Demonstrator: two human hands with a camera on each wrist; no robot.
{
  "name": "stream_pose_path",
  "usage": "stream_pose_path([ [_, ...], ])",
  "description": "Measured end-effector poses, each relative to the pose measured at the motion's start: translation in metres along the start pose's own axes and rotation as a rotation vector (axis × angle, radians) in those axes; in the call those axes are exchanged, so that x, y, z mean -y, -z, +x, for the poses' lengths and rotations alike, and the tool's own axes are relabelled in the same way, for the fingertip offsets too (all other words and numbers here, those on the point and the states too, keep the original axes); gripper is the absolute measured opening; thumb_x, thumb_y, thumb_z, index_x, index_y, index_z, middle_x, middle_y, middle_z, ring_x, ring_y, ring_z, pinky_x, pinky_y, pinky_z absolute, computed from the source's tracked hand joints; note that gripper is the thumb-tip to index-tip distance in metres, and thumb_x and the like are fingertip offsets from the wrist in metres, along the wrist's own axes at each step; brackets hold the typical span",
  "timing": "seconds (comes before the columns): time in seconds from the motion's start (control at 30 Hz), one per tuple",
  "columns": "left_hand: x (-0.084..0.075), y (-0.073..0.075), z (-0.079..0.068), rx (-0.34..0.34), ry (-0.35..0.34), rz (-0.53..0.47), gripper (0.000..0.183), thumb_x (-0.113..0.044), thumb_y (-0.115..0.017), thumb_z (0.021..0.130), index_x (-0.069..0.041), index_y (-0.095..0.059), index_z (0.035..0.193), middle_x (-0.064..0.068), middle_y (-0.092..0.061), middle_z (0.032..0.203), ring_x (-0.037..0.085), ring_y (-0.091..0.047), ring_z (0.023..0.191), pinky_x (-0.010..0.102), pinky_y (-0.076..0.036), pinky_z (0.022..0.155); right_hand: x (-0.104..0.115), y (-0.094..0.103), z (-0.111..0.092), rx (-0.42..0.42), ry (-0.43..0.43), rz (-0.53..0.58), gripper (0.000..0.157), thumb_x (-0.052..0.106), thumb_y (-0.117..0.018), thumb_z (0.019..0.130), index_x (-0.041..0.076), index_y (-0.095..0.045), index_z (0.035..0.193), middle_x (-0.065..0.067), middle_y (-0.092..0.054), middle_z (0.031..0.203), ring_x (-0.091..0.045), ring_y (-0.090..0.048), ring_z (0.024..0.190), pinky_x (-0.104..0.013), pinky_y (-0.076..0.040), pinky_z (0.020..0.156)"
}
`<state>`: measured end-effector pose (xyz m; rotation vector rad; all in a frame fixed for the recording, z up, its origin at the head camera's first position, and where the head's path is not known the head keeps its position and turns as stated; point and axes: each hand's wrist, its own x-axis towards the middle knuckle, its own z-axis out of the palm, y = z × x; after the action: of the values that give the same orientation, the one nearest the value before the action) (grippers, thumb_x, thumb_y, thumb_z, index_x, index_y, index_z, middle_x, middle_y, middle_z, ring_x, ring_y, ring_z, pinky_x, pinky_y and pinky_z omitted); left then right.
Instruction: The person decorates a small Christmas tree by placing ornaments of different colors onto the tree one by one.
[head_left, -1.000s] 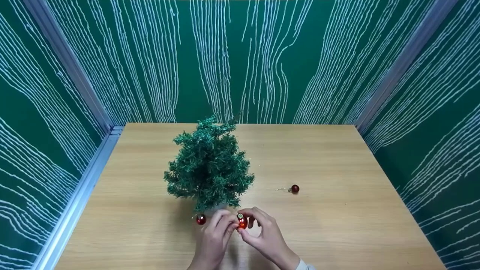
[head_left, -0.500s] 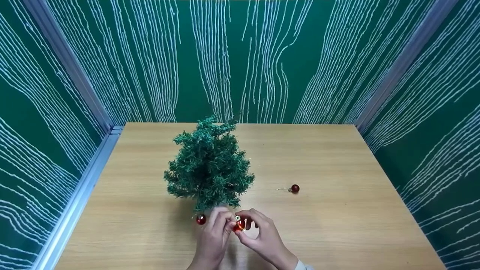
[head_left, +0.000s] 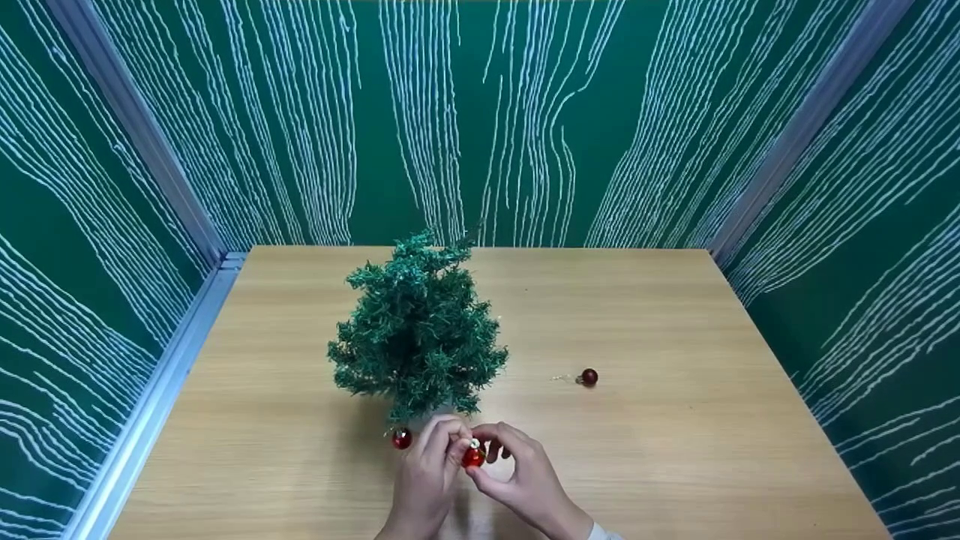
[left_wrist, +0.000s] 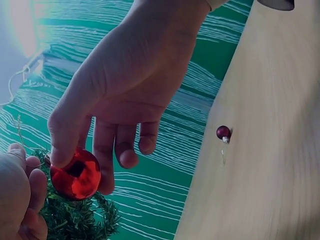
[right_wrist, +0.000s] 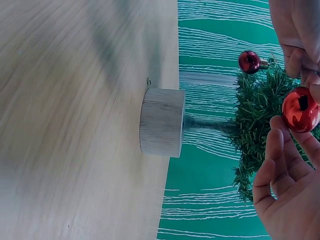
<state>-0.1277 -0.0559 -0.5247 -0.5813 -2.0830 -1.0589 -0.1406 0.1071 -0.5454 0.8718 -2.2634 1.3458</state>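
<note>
Just before the tree (head_left: 416, 330), my right hand (head_left: 525, 469) holds a shiny red ball (head_left: 473, 455) between thumb and fingers, the spare fingers loosely spread. Also before the tree, my left hand (head_left: 427, 469) pinches a thin string (left_wrist: 20, 131) beside that ball. A second ball (head_left: 402, 439) hangs at the tree's near left edge; a third ball (head_left: 589, 377), dark red, lies on the table (head_left: 675, 450) right of the tree. Beneath the tree is a pale, round base (right_wrist: 162, 122); behind it, a green wall (head_left: 375, 150) with wavy white lines.
</note>
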Motion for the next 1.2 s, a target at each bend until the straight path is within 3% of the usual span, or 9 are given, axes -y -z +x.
stream_pose_path([
  [0.23,0.001,-0.002,0.000,-0.029,-0.003,0.001,0.025,-0.031,-0.049,0.102,-0.011,-0.061,0.092,-0.004,-0.063,0.094,0.007,-0.062,0.080,0.015,-0.050,0.072,-0.003,-0.003,-0.003,0.018,-0.031,0.020,0.044,0.015,-0.080,0.079,0.025,-0.063,0.118,0.013,-0.066,0.095,-0.005,-0.059,0.074,-0.019,-0.048,0.065],
  [0.53,0.000,-0.003,-0.001,-0.033,0.030,-0.085,0.002,-0.013,-0.064,0.094,-0.012,-0.062,0.095,-0.005,-0.061,0.090,0.002,-0.056,0.072,0.011,-0.046,0.066,-0.004,-0.007,-0.007,0.003,0.020,0.035,0.044,0.012,-0.080,0.078,0.019,-0.063,0.119,0.006,-0.067,0.094,-0.007,-0.060,0.073,-0.020,-0.050,0.064],
  [0.87,-0.003,-0.005,0.000,-0.043,0.078,-0.144,0.008,-0.008,-0.068,0.091,-0.012,-0.063,0.096,-0.007,-0.057,0.084,0.000,-0.051,0.068,0.010,-0.043,0.060,-0.006,-0.009,-0.010,0.034,-0.026,0.029,0.046,0.013,-0.081,0.077,0.022,-0.063,0.118,0.010,-0.065,0.093,-0.006,-0.059,0.074,-0.024,-0.051,0.066],
  [1.07,-0.004,-0.006,0.002,-0.056,0.060,-0.141,0.014,-0.004,-0.071,0.087,-0.013,-0.064,0.095,-0.007,-0.058,0.083,0.001,-0.052,0.067,0.011,-0.043,0.059,-0.007,-0.010,-0.011,0.031,-0.002,0.025,0.042,0.010,-0.080,0.077,0.017,-0.064,0.115,0.006,-0.065,0.090,-0.006,-0.059,0.073,-0.020,-0.050,0.067],
  [1.2,-0.005,-0.007,0.003,-0.062,0.053,-0.156,0.006,-0.010,-0.068,0.091,-0.013,-0.065,0.095,-0.007,-0.059,0.082,0.001,-0.052,0.066,0.010,-0.043,0.059,-0.007,-0.011,-0.010,0.014,0.023,0.033,0.043,0.008,-0.080,0.076,0.017,-0.064,0.115,0.007,-0.064,0.087,-0.007,-0.058,0.071,-0.019,-0.049,0.065],
])
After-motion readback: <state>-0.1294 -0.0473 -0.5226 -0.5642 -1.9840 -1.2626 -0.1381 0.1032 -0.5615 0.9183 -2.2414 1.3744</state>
